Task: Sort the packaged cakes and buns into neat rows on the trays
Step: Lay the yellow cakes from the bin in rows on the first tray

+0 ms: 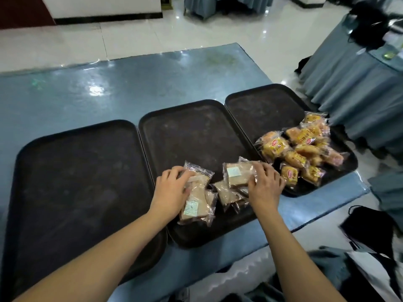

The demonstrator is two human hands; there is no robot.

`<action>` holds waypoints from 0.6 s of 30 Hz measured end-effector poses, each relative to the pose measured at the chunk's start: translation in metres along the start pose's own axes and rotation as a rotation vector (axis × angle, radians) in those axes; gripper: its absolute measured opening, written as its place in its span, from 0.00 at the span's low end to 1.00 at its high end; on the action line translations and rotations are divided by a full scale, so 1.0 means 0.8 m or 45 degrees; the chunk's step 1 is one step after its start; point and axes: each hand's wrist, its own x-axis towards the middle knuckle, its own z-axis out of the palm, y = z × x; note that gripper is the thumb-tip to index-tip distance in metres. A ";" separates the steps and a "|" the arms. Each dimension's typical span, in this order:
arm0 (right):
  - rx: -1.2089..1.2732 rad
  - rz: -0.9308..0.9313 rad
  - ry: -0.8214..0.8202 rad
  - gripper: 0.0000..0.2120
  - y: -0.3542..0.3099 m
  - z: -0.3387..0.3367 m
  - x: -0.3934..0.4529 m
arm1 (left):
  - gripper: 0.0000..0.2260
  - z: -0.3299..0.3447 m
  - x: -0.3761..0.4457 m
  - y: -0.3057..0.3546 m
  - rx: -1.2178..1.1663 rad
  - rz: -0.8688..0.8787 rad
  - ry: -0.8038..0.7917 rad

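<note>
While both hands work the middle tray [196, 131], sorting barely begun — no rows laid anywhere. Left hand [172, 188] curled over a brown cake pack [198, 177], fingers on its wrapper, apparently gripping it; below it, another cake pack [194, 211] with a pale label, partly under the wrist. Right hand [265, 184] curled on a labelled cake pack [236, 174], fingertips pinching the wrapper edge, likely to lift or slide it off the loose pile [229, 196] of cakes beneath. All cakes bunched at the near end of the middle tray, overlapping and skewed — probably dumped there for sorting. Yellow bun packs [298, 147] heaped on the near part of the right tray [261, 105], one kind per tray, it seems. Left tray [76, 171] bare, touching the middle one edge to edge on the blue table [109, 83]. Next, probably: spread cakes toward the far end, one beside another. Slippery film, so packs likely to slide rather than stay put.
</note>
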 end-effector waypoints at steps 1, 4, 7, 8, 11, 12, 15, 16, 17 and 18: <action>-0.007 -0.038 -0.017 0.14 0.000 0.002 -0.001 | 0.14 0.001 -0.001 0.001 0.053 0.070 -0.007; 0.002 0.003 -0.120 0.12 -0.004 0.004 -0.006 | 0.13 -0.002 -0.001 0.004 0.080 0.098 -0.074; 0.008 -0.034 -0.071 0.13 -0.014 0.000 -0.007 | 0.15 -0.011 -0.002 0.007 0.104 0.122 -0.111; 0.023 -0.061 -0.056 0.13 -0.020 -0.003 -0.008 | 0.16 -0.015 -0.003 0.008 0.104 0.134 -0.114; 0.084 -0.175 -0.039 0.15 -0.046 -0.009 -0.011 | 0.18 -0.031 -0.009 0.011 0.114 0.160 -0.099; 0.106 -0.211 -0.043 0.16 -0.059 -0.010 -0.012 | 0.18 -0.038 -0.012 0.010 0.117 0.158 -0.081; 0.214 -0.317 -0.085 0.17 -0.107 -0.010 -0.018 | 0.17 -0.067 -0.028 0.003 0.147 0.126 0.004; 0.255 -0.365 -0.095 0.18 -0.128 -0.009 -0.022 | 0.17 -0.079 -0.035 -0.002 0.150 0.107 0.042; 0.291 -0.421 -0.101 0.18 -0.149 -0.008 -0.027 | 0.16 -0.092 -0.044 -0.009 0.153 0.078 0.074; 0.324 -0.480 -0.108 0.19 -0.172 -0.007 -0.033 | 0.16 -0.105 -0.054 -0.017 0.164 0.040 0.101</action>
